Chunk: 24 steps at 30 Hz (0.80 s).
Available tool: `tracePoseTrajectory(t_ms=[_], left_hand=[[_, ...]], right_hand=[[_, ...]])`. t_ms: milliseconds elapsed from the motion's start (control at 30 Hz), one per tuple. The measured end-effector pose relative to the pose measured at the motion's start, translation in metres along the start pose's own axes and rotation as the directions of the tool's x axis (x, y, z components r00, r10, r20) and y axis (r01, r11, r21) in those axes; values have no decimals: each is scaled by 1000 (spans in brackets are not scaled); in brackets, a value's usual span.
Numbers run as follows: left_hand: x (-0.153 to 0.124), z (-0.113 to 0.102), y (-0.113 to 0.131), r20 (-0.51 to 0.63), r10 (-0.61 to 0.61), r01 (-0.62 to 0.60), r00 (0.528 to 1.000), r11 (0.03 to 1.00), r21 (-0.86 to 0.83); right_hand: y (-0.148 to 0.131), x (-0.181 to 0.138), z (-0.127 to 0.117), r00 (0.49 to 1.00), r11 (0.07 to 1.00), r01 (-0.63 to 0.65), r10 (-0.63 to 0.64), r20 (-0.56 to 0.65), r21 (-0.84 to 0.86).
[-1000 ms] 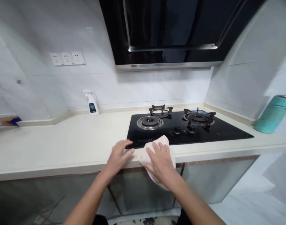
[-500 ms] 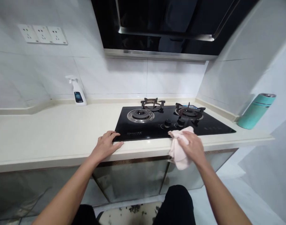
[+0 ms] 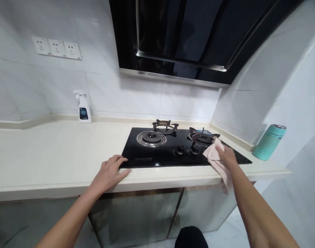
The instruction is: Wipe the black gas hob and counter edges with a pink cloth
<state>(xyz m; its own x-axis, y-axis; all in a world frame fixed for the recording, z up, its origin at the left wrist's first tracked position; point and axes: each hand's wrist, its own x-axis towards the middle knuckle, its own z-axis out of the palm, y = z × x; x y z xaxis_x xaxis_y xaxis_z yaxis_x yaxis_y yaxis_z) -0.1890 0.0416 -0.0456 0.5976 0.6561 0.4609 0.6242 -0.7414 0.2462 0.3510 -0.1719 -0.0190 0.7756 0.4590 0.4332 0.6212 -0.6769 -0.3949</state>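
A black glass gas hob [image 3: 170,156] with two burners and two knobs [image 3: 187,150] is set into the cream countertop [image 3: 56,155]. My right hand [image 3: 226,155] is closed on a pale pink cloth [image 3: 214,155] and presses it on the hob's right part, just beside the right burner [image 3: 201,137]. The cloth's tail hangs over the counter's front edge. My left hand [image 3: 109,172] lies flat with fingers spread on the countertop, fingertips touching the hob's front left corner.
A white spray bottle [image 3: 83,107] stands by the back wall at the left. A teal flask [image 3: 268,142] stands at the counter's right end. A black range hood [image 3: 193,34] hangs above the hob. Wall sockets [image 3: 56,47] sit on the tiles.
My right hand has carried the cloth from the hob's front left edge rightward along the front to the right burner side. My left hand has stayed at the front left corner.
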Motion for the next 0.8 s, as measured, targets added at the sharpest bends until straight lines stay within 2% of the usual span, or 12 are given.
tracePoseTrajectory(t_ms=[67,167,400,467,667,800], left_hand=[[0,-1,2,4,-2,2,1000,1000,-5],[0,-2,6,20,-13,13,1000,1000,-12],[0,0,9,-19,-2,1,1000,1000,-11],[-1,1,9,-17,6,-7,1000,1000,-8],[-3,-2,10,0,3,-3,1000,1000,-1],[-5,-3,8,22,-2,3,1000,999,-42]], right_hand=[[-16,-15,11,996,996,67,-63,70,-61],[-37,-48,16,983,976,157,-138,124,-153],[-97,-118,8,975,927,220,-195,110,-303],[-117,-135,6,957,911,286,-258,131,-297],[-198,-174,11,800,802,589,-562,211,-100],[-250,-162,29,697,738,674,-645,313,19]])
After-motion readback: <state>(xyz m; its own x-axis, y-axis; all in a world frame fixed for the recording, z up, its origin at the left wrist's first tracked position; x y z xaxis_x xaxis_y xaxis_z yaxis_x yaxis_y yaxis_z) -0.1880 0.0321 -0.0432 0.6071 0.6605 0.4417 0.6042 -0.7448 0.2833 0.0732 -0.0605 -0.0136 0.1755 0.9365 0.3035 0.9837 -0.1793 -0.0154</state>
